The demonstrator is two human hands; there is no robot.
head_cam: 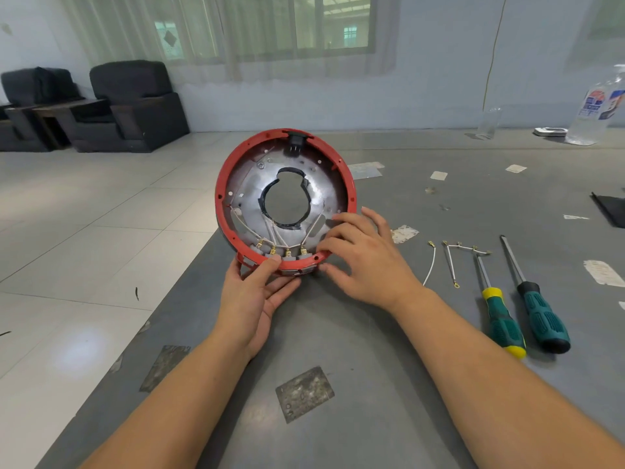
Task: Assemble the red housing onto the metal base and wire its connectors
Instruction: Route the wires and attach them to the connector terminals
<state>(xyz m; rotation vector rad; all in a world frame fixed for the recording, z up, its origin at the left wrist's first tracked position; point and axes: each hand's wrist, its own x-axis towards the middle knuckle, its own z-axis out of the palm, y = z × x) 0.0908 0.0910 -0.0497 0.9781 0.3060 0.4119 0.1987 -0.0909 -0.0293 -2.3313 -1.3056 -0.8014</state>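
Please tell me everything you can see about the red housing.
The red housing is a round plastic-looking ring around a shiny metal base with a large central hole. It stands tilted on its lower edge on the grey table. The left hand grips its bottom rim; the right hand rests on its lower right.

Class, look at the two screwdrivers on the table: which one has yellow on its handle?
The left screwdriver, the one nearer the right hand: its green handle has a yellow collar and yellow end cap. The other screwdriver is green and black.
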